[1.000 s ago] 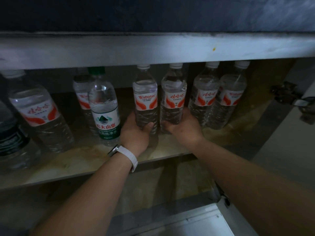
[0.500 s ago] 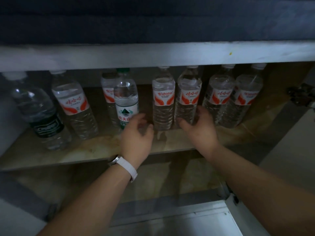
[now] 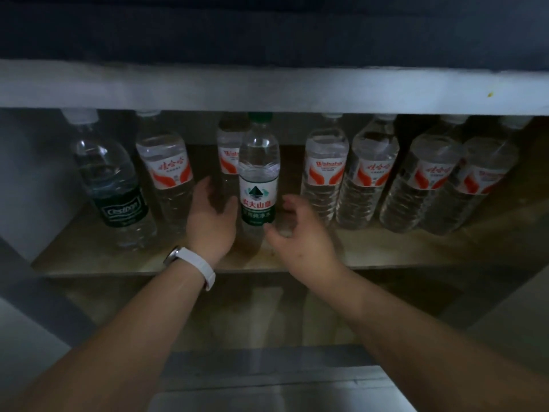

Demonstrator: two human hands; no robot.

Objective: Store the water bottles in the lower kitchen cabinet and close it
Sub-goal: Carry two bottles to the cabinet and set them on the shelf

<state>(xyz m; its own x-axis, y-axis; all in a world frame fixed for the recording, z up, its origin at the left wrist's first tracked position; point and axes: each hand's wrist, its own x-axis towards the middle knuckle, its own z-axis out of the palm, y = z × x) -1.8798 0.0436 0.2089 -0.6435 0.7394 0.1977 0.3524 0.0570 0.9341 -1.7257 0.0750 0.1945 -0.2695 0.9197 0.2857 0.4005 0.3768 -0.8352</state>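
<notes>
Several clear water bottles stand in a row on the wooden cabinet shelf (image 3: 401,248). A green-capped bottle with a green and white label (image 3: 258,185) stands at the front middle. My left hand (image 3: 211,218), with a white watch on its wrist, rests against this bottle's left side, fingers spread upward. My right hand (image 3: 300,233) hovers just right of the bottle's base, fingers apart and slightly blurred. A red-labelled bottle (image 3: 228,156) stands partly hidden behind the green-capped one.
A dark-labelled bottle (image 3: 118,200) and a red-labelled one (image 3: 167,173) stand at the left. Several red-labelled bottles (image 3: 368,179) fill the right side. The white cabinet rail (image 3: 267,87) runs overhead, hiding some caps. A lower compartment (image 3: 237,316) lies beneath the shelf.
Both hands let go of the two red-labelled middle bottles and moved left. They now flank the green-capped bottle. The view has shifted left.
</notes>
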